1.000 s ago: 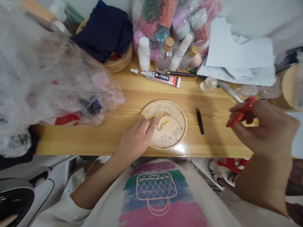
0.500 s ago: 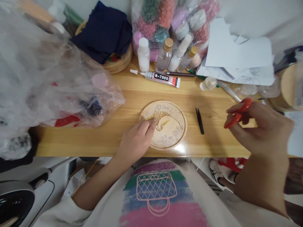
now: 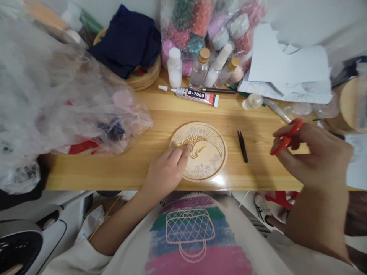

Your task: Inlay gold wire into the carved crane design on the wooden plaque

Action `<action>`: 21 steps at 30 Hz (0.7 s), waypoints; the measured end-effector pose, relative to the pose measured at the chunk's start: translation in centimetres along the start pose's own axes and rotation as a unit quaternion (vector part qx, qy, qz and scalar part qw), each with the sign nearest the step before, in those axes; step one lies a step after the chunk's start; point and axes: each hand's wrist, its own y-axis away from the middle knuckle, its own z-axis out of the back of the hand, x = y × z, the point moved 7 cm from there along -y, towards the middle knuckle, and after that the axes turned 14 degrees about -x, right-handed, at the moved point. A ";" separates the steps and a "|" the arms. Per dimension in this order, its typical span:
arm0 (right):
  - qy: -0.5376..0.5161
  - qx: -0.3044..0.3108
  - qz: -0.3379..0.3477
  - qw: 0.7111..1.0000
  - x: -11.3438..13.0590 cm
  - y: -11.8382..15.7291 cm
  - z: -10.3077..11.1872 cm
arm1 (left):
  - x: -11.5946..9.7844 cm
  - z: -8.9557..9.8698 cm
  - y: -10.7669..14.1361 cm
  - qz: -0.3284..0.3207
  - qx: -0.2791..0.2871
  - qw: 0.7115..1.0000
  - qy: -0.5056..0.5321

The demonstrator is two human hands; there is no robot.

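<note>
Gold strands (image 3: 197, 138) on wooden disc (image 3: 211, 154), at & just beyond fingertips of L hand (image 3: 166, 168); bunched close, can't tell if pinching. Gripping red tool (image 3: 283, 143) w/ R hand (image 3: 318, 156) thumb & fingers. Blk tweezers (image 3: 242, 148) btwn both hands' fingers.

Head-worn, the camera faces forward and down past the printed shirt (image 3: 190, 229), bottom centre, to the nearby wooden desk (image 3: 160, 122), mid-frame

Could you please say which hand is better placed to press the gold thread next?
Likely the left hand: its fingertips touch the gold thread; the right hand holds a red tool farther away.
</note>
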 end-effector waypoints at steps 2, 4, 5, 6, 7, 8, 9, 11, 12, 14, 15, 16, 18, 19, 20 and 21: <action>0.002 0.002 0.001 1.000 0.0 0.0 0.0 | -0.1 0.0 0.0 0.000 0.002 1.000 0.004; 0.000 0.004 0.002 1.000 0.0 0.0 0.1 | 0.0 -0.1 0.1 0.004 0.004 1.000 0.014; -0.003 0.002 0.002 1.000 0.0 -0.1 0.1 | 0.0 -0.1 0.1 0.005 0.004 1.000 0.018; -0.005 0.002 0.002 1.000 0.0 0.0 0.1 | 0.0 -0.1 0.1 0.007 0.008 1.000 0.021; -0.007 0.001 0.001 1.000 0.0 0.0 0.1 | 0.0 -0.1 0.2 0.008 0.011 1.000 0.022; -0.006 0.001 0.000 1.000 0.0 0.0 0.1 | 0.0 -0.2 0.2 0.008 0.014 1.000 0.023; -0.003 0.002 0.000 1.000 0.0 0.0 0.0 | 0.1 -0.2 0.2 0.009 0.017 1.000 0.023; 0.004 0.002 0.001 1.000 0.1 0.0 0.0 | 0.1 -0.2 0.2 0.009 0.022 0.999 0.026; 0.005 0.001 0.002 1.000 0.1 0.0 0.0 | 0.1 -0.2 0.2 0.008 0.020 0.999 0.026; 0.002 -0.002 0.001 1.000 0.1 0.0 -0.1 | 0.0 -0.1 0.1 0.006 0.019 1.000 0.019; -0.001 -0.004 0.000 1.000 0.1 0.0 -0.1 | 0.0 -0.1 0.1 0.005 0.016 1.000 0.013; -0.004 -0.004 -0.001 1.000 0.1 0.0 -0.1 | 0.0 0.0 0.0 0.004 0.015 1.000 0.008; -0.008 -0.005 -0.003 1.000 0.0 0.1 -0.2 | -0.1 0.0 -0.1 0.001 0.015 1.000 0.001; -0.010 -0.005 -0.003 1.000 0.0 0.1 -0.2 | -0.1 0.0 -0.1 -0.001 0.016 1.000 -0.001; -0.011 -0.005 -0.003 1.000 0.0 0.1 -0.2 | -0.2 0.1 -0.2 -0.004 0.012 1.000 -0.002; -0.011 -0.003 -0.004 1.000 -0.1 0.2 -0.2 | -0.2 0.2 -0.2 -0.006 0.008 1.000 -0.003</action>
